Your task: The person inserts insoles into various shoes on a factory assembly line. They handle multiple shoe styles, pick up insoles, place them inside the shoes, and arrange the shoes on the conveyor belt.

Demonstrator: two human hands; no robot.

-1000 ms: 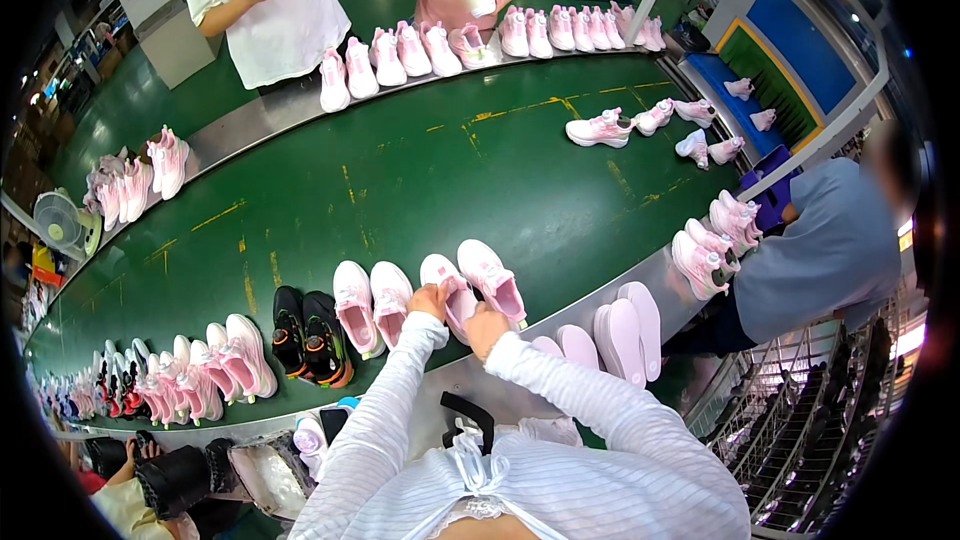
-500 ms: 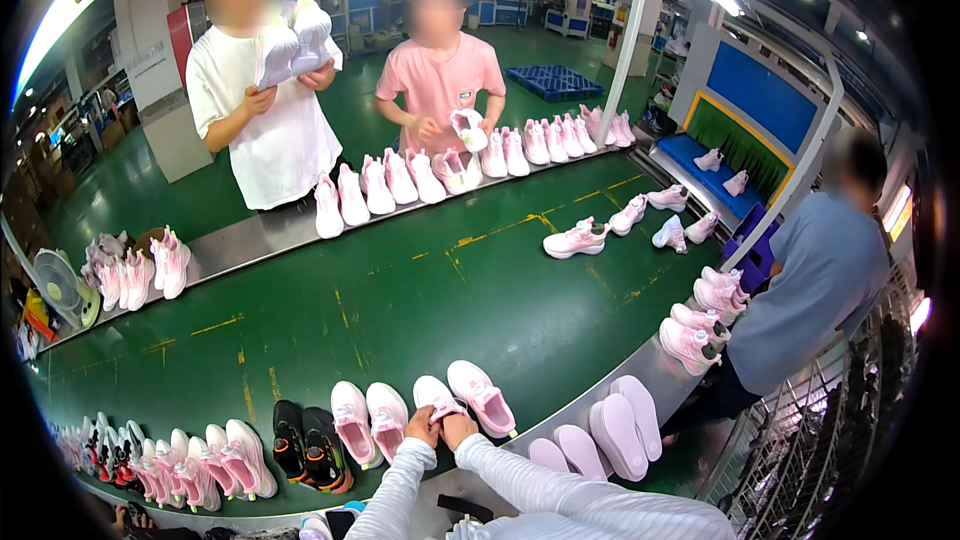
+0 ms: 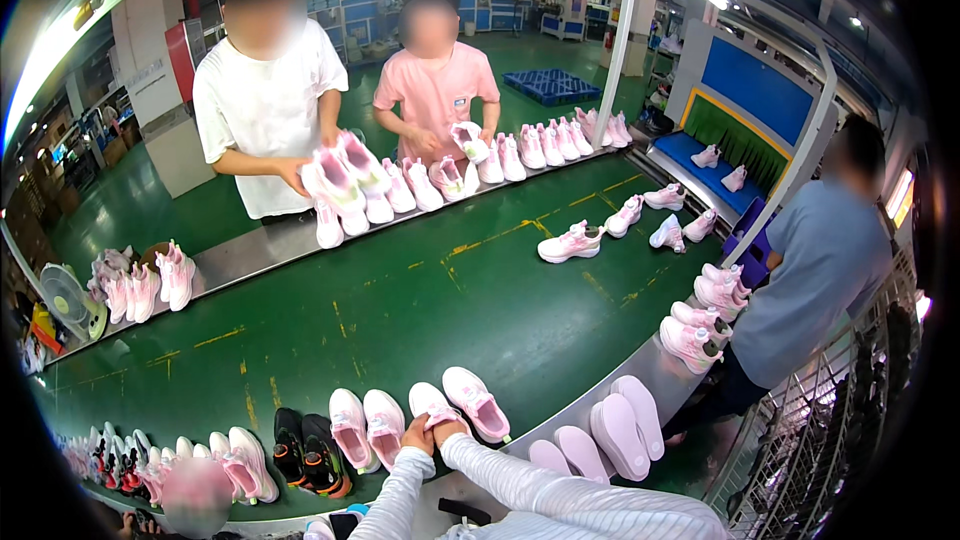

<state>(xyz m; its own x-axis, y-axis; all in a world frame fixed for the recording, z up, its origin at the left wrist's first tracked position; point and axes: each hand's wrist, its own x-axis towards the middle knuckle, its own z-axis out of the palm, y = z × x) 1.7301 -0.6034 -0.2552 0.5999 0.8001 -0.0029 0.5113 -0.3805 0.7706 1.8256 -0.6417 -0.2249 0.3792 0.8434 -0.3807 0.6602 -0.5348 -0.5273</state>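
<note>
A pale pink sneaker (image 3: pixel 428 398) stands toe-away on the near edge of the green belt. My left hand (image 3: pixel 418 436) is closed on the side of its opening. My right hand (image 3: pixel 449 430) is at the same opening, fingers curled at the collar and partly hidden. Just right of it stands another pale pink sneaker (image 3: pixel 477 406), not touched by my hands. To the left is a pair of pink sneakers (image 3: pixel 349 428), then a pair of black sneakers (image 3: pixel 322 452) with orange trim.
Lilac insole-like pieces (image 3: pixel 620 435) lie on the metal ledge to my right. Several pink sneakers line the far ledge (image 3: pixel 250 260). A person in white (image 3: pixel 270 110) holds sneakers there, and one in pink (image 3: pixel 440 90) holds another. A person in blue-grey (image 3: pixel 825 265) stands at right.
My hands have shifted slightly at the sneaker's opening, the right one lower into it. The person in white has lowered a pair of sneakers from chest height to the far ledge.
</note>
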